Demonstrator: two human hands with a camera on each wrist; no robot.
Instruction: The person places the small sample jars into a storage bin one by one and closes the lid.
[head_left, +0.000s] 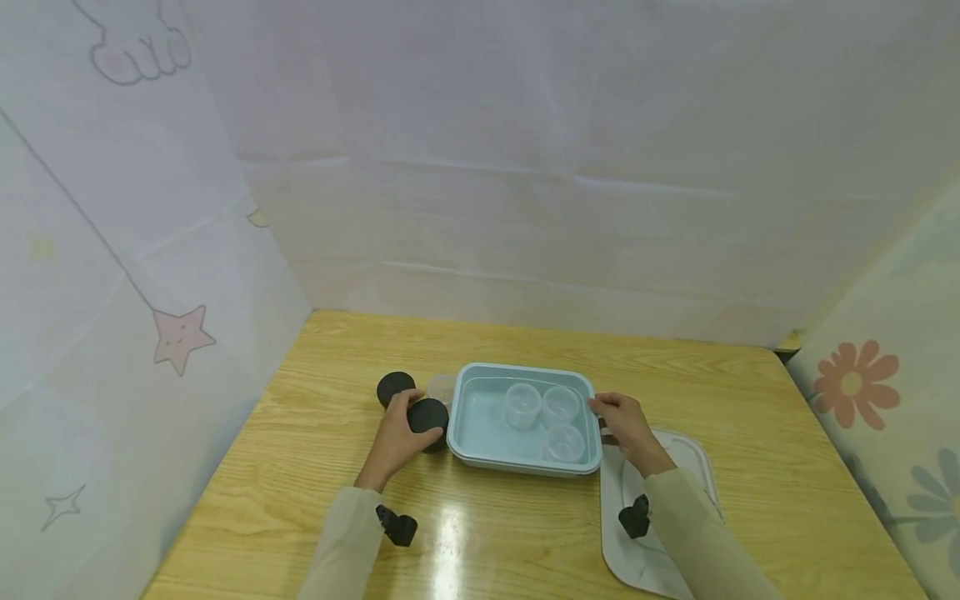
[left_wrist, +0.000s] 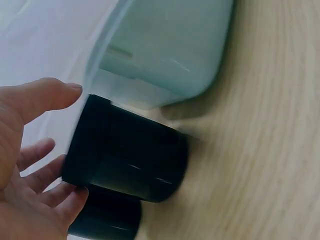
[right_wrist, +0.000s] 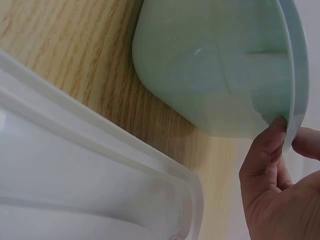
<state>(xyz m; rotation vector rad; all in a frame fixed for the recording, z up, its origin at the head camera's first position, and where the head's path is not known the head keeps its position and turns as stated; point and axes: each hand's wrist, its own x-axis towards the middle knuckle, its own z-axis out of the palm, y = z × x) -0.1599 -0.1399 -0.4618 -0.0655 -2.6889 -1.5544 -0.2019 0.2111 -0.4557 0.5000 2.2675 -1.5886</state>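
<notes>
My left hand [head_left: 396, 434] spans a black cylindrical jar [left_wrist: 127, 150] across its top, thumb on one side and fingers on the other. This jar stands right beside the left end of a light blue rectangular tub [head_left: 480, 417]. A second black jar [head_left: 395, 387] is just behind it, partly covered by my fingers. With thumb and fingers, my right hand [head_left: 624, 423] pinches the tub's right rim [right_wrist: 295, 75]. Inside the tub sit three clear plastic cups [head_left: 522, 405], grouped toward its right side.
A clear round piece [head_left: 441, 388] lies between the black jars and the tub, partly hidden. Under my right forearm is a white rectangular lid or tray [head_left: 622, 533] with a raised rim. The wooden table [head_left: 525, 533] ends at printed cloth walls [head_left: 525, 225] behind and at both sides.
</notes>
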